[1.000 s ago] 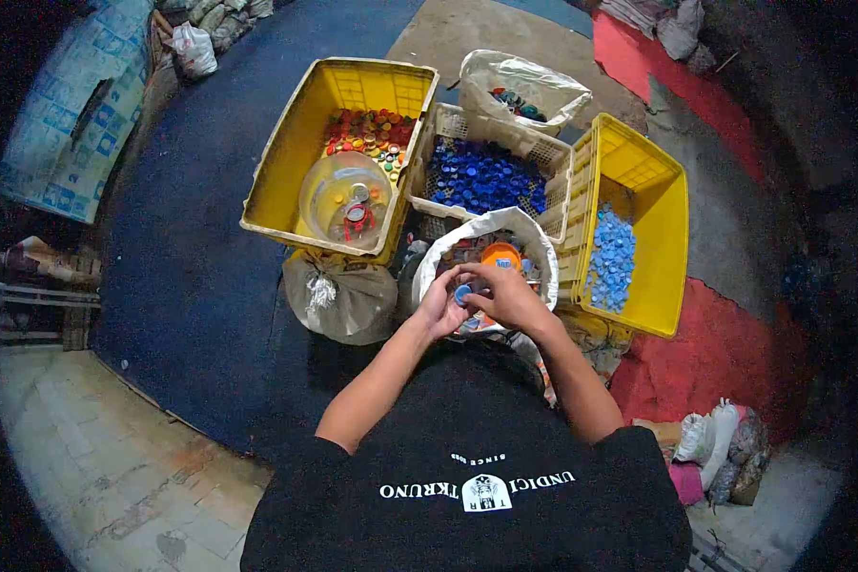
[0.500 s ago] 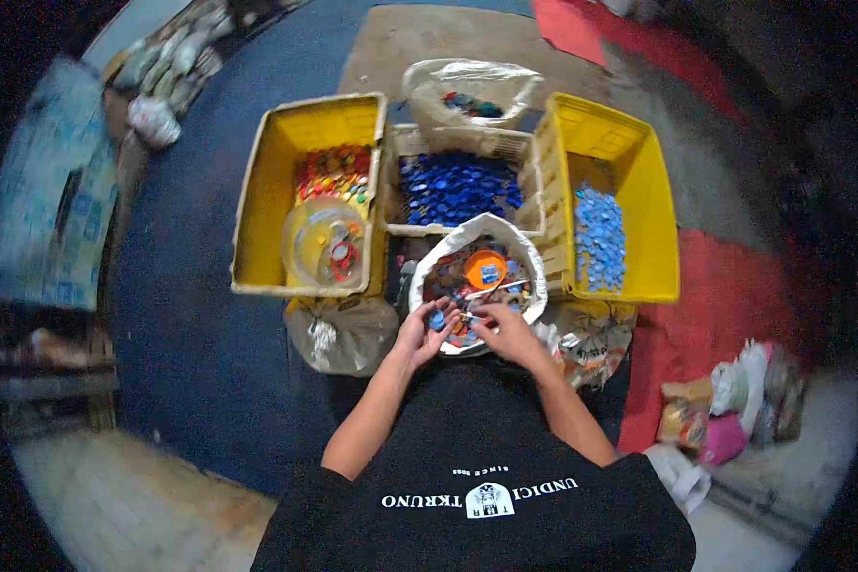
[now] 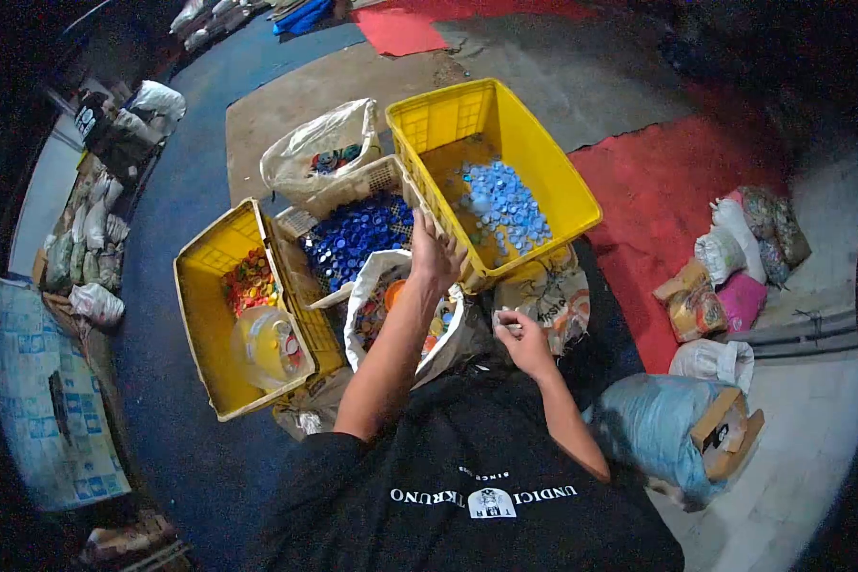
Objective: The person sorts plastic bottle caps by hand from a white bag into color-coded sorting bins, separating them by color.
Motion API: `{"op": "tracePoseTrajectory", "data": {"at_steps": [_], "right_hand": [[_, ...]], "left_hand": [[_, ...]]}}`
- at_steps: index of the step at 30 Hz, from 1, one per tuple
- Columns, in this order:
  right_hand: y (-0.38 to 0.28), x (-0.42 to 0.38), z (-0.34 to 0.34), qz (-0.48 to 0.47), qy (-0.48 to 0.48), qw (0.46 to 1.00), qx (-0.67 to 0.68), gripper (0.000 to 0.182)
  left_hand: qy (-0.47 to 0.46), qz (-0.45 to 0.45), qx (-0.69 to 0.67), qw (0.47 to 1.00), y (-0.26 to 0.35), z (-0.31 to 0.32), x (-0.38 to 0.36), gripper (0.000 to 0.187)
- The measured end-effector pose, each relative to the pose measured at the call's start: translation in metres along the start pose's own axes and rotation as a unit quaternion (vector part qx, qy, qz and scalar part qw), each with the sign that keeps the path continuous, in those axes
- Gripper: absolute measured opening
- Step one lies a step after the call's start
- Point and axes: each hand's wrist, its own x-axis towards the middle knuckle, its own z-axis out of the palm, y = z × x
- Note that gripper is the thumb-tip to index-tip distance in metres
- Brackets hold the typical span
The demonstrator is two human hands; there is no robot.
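Observation:
My left hand [image 3: 434, 255] reaches over the far right rim of a white sack [image 3: 357, 310] of mixed bottle caps, beside the wall of the right yellow crate [image 3: 543, 181]. Its fingers are stretched out, and nothing shows in them. Light blue bottle caps [image 3: 505, 210] lie spread on that crate's floor. Closer to my body, to the right of the sack, my right hand [image 3: 527, 345] is closed on a small whitish piece [image 3: 511, 327] whose kind I cannot make out. My left forearm hides part of the sack's contents.
Dark blue caps [image 3: 357, 238] fill a whitish crate [image 3: 300, 221] in the middle. The left yellow crate [image 3: 195, 315] holds red and yellow caps and a clear round container [image 3: 262, 348]. Behind stands another white sack [image 3: 291, 157]. Stuffed bags [image 3: 653, 424] lie on the right.
My left hand has moved from above the sack toward the right yellow crate, and the blue cap no longer shows in it. My right hand has drawn back rightward. The camera view has turned right.

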Motion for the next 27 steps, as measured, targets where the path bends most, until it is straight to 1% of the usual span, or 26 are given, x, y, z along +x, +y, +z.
{"op": "tracePoseTrajectory", "data": {"at_steps": [1,2,3,4,5,6,8,9,10,12,13,14,15,16,17,18,20,21,22,24,25,27], "right_hand": [[0.005,0.002,0.001,-0.034,0.015,0.999,0.026,0.03],[0.011,0.005,0.001,-0.035,0.007,0.999,0.027,0.03],[0.014,0.006,0.001,-0.021,-0.005,0.999,0.024,0.029],[0.017,0.006,0.003,-0.005,-0.018,1.0,0.02,0.028],[0.012,0.006,0.005,0.02,-0.031,0.999,0.008,0.026],[0.01,0.009,0.009,0.023,-0.049,0.999,0.007,0.026],[0.006,0.015,0.019,-0.004,-0.094,0.995,0.015,0.026],[0.005,0.022,0.024,-0.014,-0.123,0.992,0.0,0.026],[0.006,0.029,0.032,-0.006,-0.154,0.988,-0.017,0.025],[0.004,0.042,0.046,-0.051,-0.206,0.977,-0.024,0.027],[-0.003,0.049,0.054,-0.07,-0.236,0.968,-0.057,0.029],[-0.01,0.056,0.062,-0.09,-0.265,0.956,-0.089,0.031],[-0.02,0.062,0.071,-0.105,-0.31,0.942,-0.079,0.032],[-0.022,0.07,0.082,-0.106,-0.325,0.936,-0.082,0.032],[-0.022,0.078,0.094,-0.181,-0.361,0.906,-0.127,0.03],[-0.02,0.084,0.106,-0.254,-0.394,0.867,-0.169,0.029],[-0.017,0.096,0.132,-0.29,-0.456,0.807,-0.24,0.029],[-0.014,0.098,0.148,-0.281,-0.482,0.785,-0.271,0.029],[-0.01,0.102,0.165,-0.276,-0.509,0.751,-0.318,0.028],[0.027,0.104,0.208,-0.269,-0.575,0.695,-0.339,0.026],[0.038,0.096,0.22,-0.269,-0.585,0.687,-0.336,0.026],[0.045,0.085,0.243,-0.272,-0.575,0.672,-0.379,0.024]], "left_hand": [[0.023,-0.014,0.02,0.999,-0.003,-0.012,-0.001,0.073],[0.048,-0.03,0.039,0.998,-0.008,-0.028,-0.005,0.073],[0.053,-0.023,0.075,0.995,-0.012,-0.05,-0.013,0.074],[0.06,-0.039,0.081,0.994,-0.018,-0.079,-0.019,0.071],[0.068,-0.039,0.093,0.993,-0.018,-0.102,-0.037,0.066],[0.079,-0.038,0.104,0.991,-0.019,-0.122,-0.058,0.061],[0.168,-0.022,0.058,0.984,-0.022,-0.15,-0.09,0.046],[0.169,-0.02,0.044,0.984,-0.023,-0.168,-0.107,0.044],[0.203,-0.001,0.039,0.978,-0.021,-0.166,-0.126,0.04],[0.182,0.046,0.138,0.973,-0.035,-0.198,-0.151,0.034],[0.192,0.082,0.289,0.934,-0.037,-0.193,-0.162,0.028],[0.214,0.094,0.414,0.88,-0.04,-0.187,-0.175,0.026],[0.197,0.084,0.537,0.816,-0.046,-0.189,-0.182,0.032],[0.176,0.068,0.649,0.737,-0.054,-0.192,-0.188,0.038],[0.209,0.031,0.731,0.649,-0.07,-0.189,-0.194,0.051],[0.223,0.022,0.723,0.654,-0.078,-0.182,-0.197,0.051],[0.168,-0.098,0.794,0.575,-0.082,-0.165,-0.203,0.062],[0.176,-0.107,0.811,0.547,-0.087,-0.159,-0.209,0.066],[0.211,-0.106,0.795,0.559,-0.093,-0.155,-0.214,0.061],[0.216,-0.076,0.811,0.538,-0.103,-0.162,-0.222,0.049],[0.244,-0.046,0.812,0.528,-0.108,-0.16,-0.225,0.044],[0.245,-0.049,0.81,0.53,-0.107,-0.152,-0.227,0.043]]}}
